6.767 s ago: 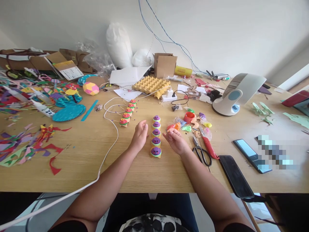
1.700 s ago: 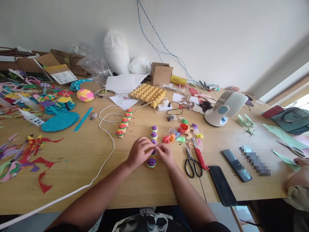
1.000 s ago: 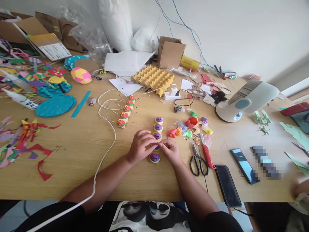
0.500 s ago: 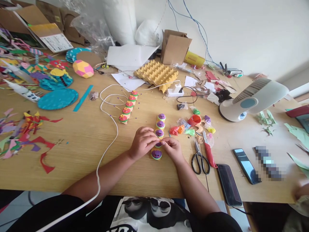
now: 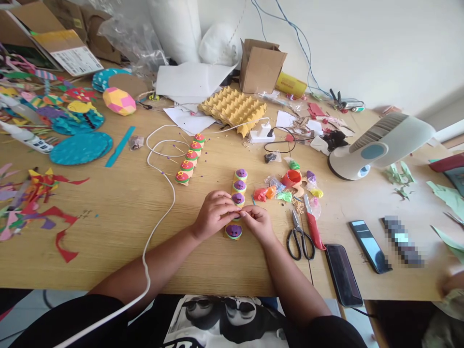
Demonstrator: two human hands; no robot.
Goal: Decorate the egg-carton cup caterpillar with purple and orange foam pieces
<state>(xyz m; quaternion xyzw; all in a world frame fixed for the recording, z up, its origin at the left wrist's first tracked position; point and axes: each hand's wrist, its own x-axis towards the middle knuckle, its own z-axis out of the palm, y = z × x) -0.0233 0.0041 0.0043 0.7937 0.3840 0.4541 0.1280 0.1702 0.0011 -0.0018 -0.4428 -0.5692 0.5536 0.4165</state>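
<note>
An egg-carton strip (image 5: 239,187) with several purple-topped cups runs away from me on the table, dark spots on the tops like little faces. Over its lower part, my left hand (image 5: 216,213) and my right hand (image 5: 258,224) meet fingertip to fingertip. Both are closed in a pinch; whatever lies between them is too small and hidden to name. The cup beneath the fingertips is mostly covered, while the nearest purple cup (image 5: 234,231) shows just below them. Farther left lies a second egg-carton strip (image 5: 189,160), its cups topped in red and green with yellow rings.
Bags of coloured clay (image 5: 270,193), scissors (image 5: 300,237), a red-handled knife (image 5: 314,227) and phones (image 5: 344,275) lie to the right. A white cable (image 5: 159,217) crosses my left forearm. Behind are a yellow egg tray (image 5: 234,108) and a white fan (image 5: 373,150). Another person's hand (image 5: 453,285) is at the right edge.
The view has shifted slightly, so the table's things sit a little farther left and higher. Both hands keep their pinch at the same part of the purple strip.
</note>
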